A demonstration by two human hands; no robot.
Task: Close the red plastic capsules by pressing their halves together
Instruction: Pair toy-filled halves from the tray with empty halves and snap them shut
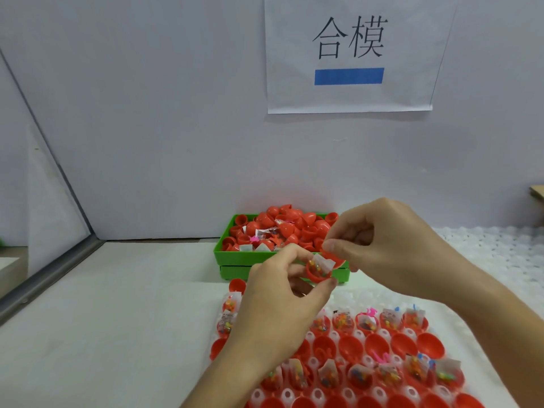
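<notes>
Held in the air just in front of the green bin (232, 258): a filled lower half (318, 275) of a red capsule, pinched by its rim and underside between thumb and curled fingers of the left hand (276, 298), open side up, with a small white packet (322, 263) of coloured bits poking above the edge. Just to the right of it, touching or nearly so, the right hand (391, 245), fingers curled and thumb pressed on what looks like the matching red cap (338, 259), mostly hidden behind the thumb. Behind both, inside the green bin, a heap of loose red halves (282, 228) and packets. Nearer than the bin, below the hands, a white dimpled tray (362, 337) carrying rows of open filled halves and empty red shells. Light, thin, smooth plastic by the look of it: stiff enough to snap shut, springy enough to deform if squeezed at the rim, slippery under dry fingers. Best gripped on the domed backs, one half per hand, rims square to each other, packet tucked below the edge first so no paper gets caught in the seam
</notes>
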